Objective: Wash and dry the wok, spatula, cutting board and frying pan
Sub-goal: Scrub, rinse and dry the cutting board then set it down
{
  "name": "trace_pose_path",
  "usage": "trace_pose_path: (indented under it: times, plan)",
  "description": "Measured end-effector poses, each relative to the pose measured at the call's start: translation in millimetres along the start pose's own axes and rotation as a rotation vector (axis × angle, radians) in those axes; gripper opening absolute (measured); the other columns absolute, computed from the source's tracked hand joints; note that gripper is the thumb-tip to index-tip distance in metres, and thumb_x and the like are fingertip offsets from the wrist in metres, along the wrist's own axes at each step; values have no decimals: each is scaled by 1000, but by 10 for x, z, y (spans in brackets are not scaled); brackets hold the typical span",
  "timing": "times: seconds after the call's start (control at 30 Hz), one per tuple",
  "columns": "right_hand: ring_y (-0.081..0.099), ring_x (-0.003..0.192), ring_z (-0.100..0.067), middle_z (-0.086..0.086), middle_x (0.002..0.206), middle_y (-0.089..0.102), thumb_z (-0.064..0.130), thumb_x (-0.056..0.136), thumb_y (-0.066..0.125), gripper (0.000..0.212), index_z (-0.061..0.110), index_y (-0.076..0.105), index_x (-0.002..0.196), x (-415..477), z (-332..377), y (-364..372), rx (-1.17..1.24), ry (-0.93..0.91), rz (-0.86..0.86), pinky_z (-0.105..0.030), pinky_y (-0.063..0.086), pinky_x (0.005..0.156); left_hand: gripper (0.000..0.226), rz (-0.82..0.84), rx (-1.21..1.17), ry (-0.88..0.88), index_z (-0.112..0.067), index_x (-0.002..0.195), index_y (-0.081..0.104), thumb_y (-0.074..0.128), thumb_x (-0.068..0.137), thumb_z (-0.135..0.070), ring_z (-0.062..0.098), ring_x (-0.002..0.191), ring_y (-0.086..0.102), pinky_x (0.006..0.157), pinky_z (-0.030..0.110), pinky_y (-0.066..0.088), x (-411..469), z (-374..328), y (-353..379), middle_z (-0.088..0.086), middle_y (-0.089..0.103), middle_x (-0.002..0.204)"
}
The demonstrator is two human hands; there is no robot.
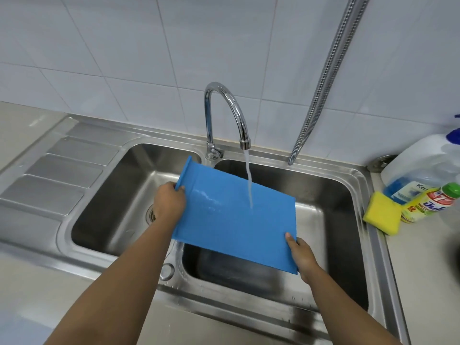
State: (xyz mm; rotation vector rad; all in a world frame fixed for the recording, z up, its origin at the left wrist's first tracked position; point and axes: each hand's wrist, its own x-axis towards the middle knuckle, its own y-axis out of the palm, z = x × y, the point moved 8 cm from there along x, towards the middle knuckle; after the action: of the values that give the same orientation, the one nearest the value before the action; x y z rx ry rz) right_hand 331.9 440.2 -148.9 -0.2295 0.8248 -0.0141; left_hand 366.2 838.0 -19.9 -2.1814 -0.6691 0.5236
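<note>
The cutting board (234, 220) is held under the running tap (224, 108) over the right basin of the sink (249, 302), left hand (169, 202) gripping its left edge, right hand (302, 255) pinching its near-right corner; rinsing seems underway; drying remains; wok, spatula and frying pan are unseen.

Light: bright, even, cool white light is falling from overhead.
Glare: hard highlights are streaking the tap (208, 115), hose (328, 78) and sink (224, 310); the tiles (124, 46) are giving off a soft sheen.
Shadows: soft ones are pooling in the basins, darkest beneath the board (234, 220).
Sharpness: the whole frame is looking slightly soft; the bottles (418, 165) and sponge (382, 216) at the right edge are blurring most.
Distortion: the wide-angle lens is bowing tile lines and counter edges toward the borders.
</note>
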Motion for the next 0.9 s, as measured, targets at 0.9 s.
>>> trace_pose_path:
  times: [0.9]
  plan:
    - [60, 75, -24, -5, 83, 64, 55, 92, 53, 49, 10, 61, 77, -438, 892, -1249, 165, -192, -438, -38, 47, 71, 54, 195, 27, 99, -7, 145, 38, 53, 95, -21, 37, 130, 45, 104, 43, 39, 156, -573, 610, 17, 46, 144]
